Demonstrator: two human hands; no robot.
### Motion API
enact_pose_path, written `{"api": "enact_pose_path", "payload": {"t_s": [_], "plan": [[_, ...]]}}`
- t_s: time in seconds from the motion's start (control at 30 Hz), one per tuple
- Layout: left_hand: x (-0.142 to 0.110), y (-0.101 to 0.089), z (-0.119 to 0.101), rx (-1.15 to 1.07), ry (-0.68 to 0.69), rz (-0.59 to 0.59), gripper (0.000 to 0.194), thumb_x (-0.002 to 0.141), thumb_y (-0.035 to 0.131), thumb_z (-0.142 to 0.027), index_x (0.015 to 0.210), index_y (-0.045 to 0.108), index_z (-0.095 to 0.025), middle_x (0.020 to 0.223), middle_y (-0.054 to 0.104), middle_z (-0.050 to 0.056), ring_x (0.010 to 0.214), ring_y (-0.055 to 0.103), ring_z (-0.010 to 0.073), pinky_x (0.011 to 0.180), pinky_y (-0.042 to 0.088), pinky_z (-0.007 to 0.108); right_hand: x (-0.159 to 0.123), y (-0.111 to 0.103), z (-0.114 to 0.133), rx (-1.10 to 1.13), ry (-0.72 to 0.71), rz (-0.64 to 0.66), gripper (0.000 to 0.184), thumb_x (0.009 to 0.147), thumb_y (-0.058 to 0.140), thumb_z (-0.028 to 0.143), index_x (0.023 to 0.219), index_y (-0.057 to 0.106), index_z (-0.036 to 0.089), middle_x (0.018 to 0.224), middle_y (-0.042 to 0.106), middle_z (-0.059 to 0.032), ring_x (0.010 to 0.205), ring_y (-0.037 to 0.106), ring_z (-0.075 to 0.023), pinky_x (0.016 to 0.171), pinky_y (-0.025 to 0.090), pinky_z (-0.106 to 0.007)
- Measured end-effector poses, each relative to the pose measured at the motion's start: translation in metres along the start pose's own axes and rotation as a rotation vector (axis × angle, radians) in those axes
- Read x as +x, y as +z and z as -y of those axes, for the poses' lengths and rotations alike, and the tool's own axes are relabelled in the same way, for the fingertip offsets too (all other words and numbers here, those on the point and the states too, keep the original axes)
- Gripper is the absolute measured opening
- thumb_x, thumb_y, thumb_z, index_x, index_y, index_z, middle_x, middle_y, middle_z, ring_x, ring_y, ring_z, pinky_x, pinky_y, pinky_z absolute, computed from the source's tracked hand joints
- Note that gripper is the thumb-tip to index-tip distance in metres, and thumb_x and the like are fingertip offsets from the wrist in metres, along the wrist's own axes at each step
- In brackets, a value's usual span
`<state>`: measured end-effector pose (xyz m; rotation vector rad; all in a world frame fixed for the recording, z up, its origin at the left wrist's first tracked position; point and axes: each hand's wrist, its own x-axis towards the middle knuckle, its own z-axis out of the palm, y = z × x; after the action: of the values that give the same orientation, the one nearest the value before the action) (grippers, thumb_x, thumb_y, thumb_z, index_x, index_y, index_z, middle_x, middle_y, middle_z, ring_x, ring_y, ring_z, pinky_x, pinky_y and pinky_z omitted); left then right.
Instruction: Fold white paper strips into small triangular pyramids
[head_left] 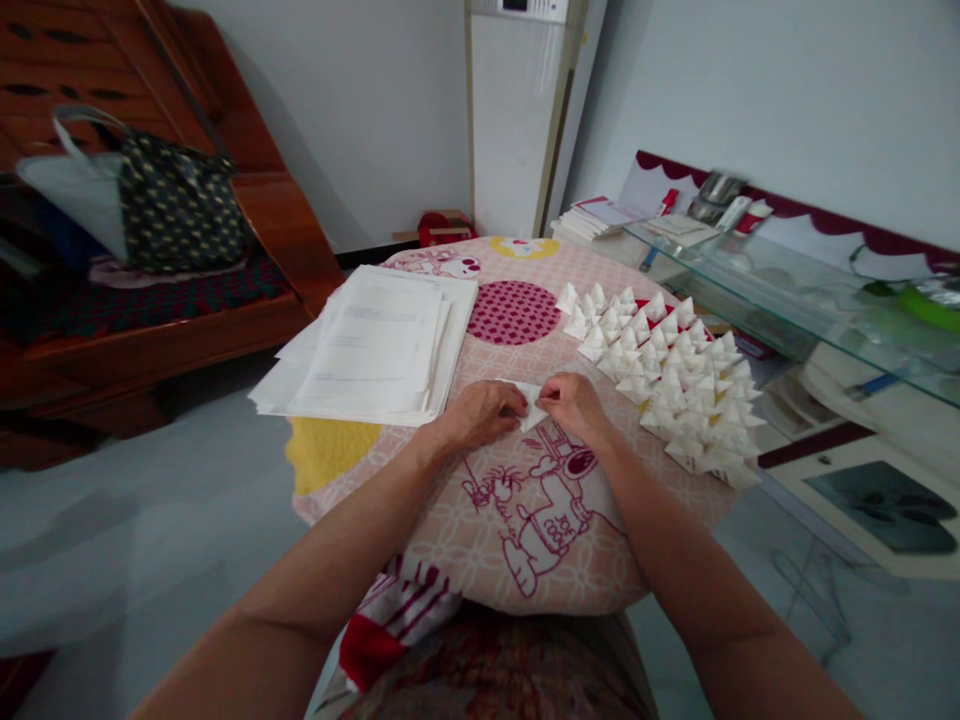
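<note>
Between my two hands is a small piece of folded white paper (531,412), low over the patterned tablecloth (517,520). My left hand (486,410) pinches its left side, fingers curled. On the other side, my right hand (574,402) grips the right edge between thumb and fingertips. The fingers cover part of the folds. To the left lies a stack of white paper sheets (375,345), some with faint print. Several rows of folded white paper pieces (660,365) with pointed tips stand close together on the right.
A glass shelf (795,290) with cups and papers adjoins the table's right side. Beyond the left edge stands a wooden bench (262,225) with a dark patterned bag (180,205). A tall white cabinet-like unit (517,110) is at the back. Striped cloth (401,610) hangs near my lap.
</note>
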<state>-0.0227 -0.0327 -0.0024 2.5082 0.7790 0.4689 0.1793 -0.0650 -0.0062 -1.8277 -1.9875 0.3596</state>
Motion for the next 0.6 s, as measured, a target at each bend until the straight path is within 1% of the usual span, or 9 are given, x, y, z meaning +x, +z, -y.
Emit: {"api": "enact_pose_path", "payload": {"t_s": [0.17,0.33,0.5,0.6], "plan": [[-0.0003,0.0004,-0.0002,-0.016,-0.032,-0.011,0.021,0.078,0.068,-0.009,0.094,0.078,-0.018,0.109,0.077,0.005,0.102,0.071,0.0199,0.095,0.054,0.031,-0.0015,0.0001,0.0016,-0.015,-0.015,-0.021,0.011,0.082,0.070,0.019,0.074,0.077,0.019,0.080,0.073,-0.0071,0.076,0.064,-0.0183,0.069,0.045,-0.028],[-0.0003,-0.0004,-0.0018,-0.001,-0.056,0.004,0.025,0.079,0.066,-0.010,0.099,0.077,-0.018,0.107,0.077,0.005,0.102,0.070,0.0203,0.096,0.053,0.032,-0.0011,-0.0020,0.0046,-0.035,-0.014,0.006,0.012,0.083,0.069,0.018,0.074,0.077,0.019,0.080,0.073,-0.0080,0.077,0.064,-0.0193,0.069,0.044,-0.029],[-0.0006,-0.0014,-0.0013,0.036,0.011,0.029,0.033,0.082,0.064,-0.010,0.111,0.077,-0.020,0.114,0.076,0.006,0.106,0.069,0.0211,0.096,0.053,0.033,-0.0006,-0.0020,0.0052,-0.051,-0.019,0.002,0.012,0.082,0.068,0.017,0.074,0.077,0.019,0.081,0.073,-0.0080,0.077,0.063,-0.0195,0.069,0.043,-0.029],[-0.0008,-0.0003,0.0017,0.072,0.067,0.047,0.031,0.085,0.064,-0.011,0.110,0.078,-0.023,0.116,0.075,0.005,0.108,0.069,0.0211,0.096,0.052,0.033,-0.0004,-0.0014,0.0049,-0.057,-0.024,0.000,0.013,0.083,0.068,0.017,0.073,0.077,0.020,0.081,0.074,-0.0083,0.078,0.064,-0.0201,0.069,0.043,-0.029]]}}
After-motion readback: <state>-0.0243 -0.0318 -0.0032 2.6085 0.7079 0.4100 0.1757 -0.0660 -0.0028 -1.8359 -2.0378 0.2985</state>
